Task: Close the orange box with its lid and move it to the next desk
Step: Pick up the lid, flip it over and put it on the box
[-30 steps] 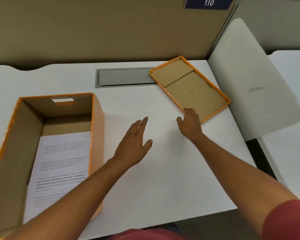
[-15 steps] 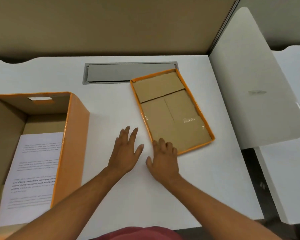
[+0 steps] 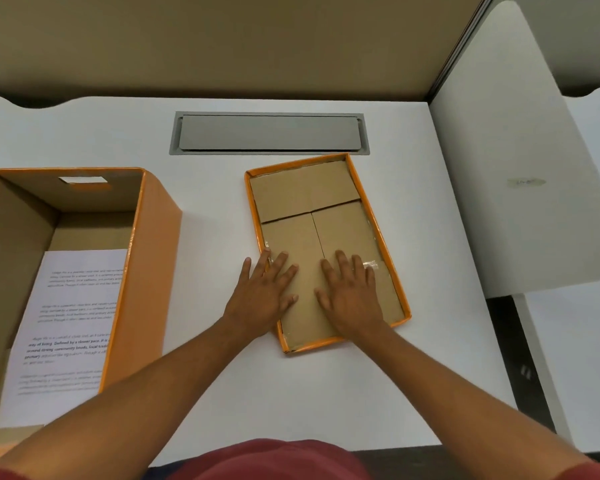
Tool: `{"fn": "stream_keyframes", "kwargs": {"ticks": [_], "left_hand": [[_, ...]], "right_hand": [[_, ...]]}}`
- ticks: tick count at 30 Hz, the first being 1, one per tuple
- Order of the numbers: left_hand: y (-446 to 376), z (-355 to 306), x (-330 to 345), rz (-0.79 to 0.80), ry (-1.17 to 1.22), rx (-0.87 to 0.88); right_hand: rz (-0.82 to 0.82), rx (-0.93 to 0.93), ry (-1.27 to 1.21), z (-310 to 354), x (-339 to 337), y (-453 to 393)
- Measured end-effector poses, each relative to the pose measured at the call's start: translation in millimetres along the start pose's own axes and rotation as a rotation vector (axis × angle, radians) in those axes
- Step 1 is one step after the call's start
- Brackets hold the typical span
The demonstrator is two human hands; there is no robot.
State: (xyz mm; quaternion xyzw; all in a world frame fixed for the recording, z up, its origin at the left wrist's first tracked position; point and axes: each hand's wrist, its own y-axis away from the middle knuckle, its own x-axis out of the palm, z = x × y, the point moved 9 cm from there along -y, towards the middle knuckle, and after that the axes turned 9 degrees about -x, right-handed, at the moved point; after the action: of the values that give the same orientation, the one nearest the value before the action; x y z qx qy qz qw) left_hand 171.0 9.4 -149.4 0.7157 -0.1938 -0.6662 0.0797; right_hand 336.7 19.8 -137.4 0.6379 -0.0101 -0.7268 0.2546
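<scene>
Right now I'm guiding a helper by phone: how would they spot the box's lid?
On the white desk, look just in front of the grey cable hatch, right of the tall open orange box. The lid is the shallow orange-rimmed tray lying inside-up, brown cardboard showing, with the left hand and right hand flat on it.

Both forearms reach forward from the near edge, converging toward the middle, the left hand (image 3: 262,295) and right hand (image 3: 352,295) lying side by side, palms down, fingers spread flat, gripping nothing.
</scene>
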Motion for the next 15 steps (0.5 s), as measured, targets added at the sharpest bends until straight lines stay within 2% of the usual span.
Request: {"fn": "stream_keyframes", "kwargs": {"ticks": [6, 8, 11, 13, 15], "left_hand": [[59, 4, 36, 0.025, -0.025, 0.035], [67, 5, 41, 0.021, -0.021, 0.026], [67, 4, 37, 0.019, -0.001, 0.035], [65, 3, 35, 0.032, 0.009, 0.037], [64, 2, 32, 0.047, 0.031, 0.029]], "right_hand": [[-0.002, 0.015, -0.036, 28, 31, 56], [-0.074, 0.043, -0.071, 28, 21, 59], [-0.182, 0.215, -0.145, -1, -5, 53], [-0.168, 0.367, -0.318, -27, -14, 46], [-0.193, 0.426, -0.506, -42, -23, 39]]}}
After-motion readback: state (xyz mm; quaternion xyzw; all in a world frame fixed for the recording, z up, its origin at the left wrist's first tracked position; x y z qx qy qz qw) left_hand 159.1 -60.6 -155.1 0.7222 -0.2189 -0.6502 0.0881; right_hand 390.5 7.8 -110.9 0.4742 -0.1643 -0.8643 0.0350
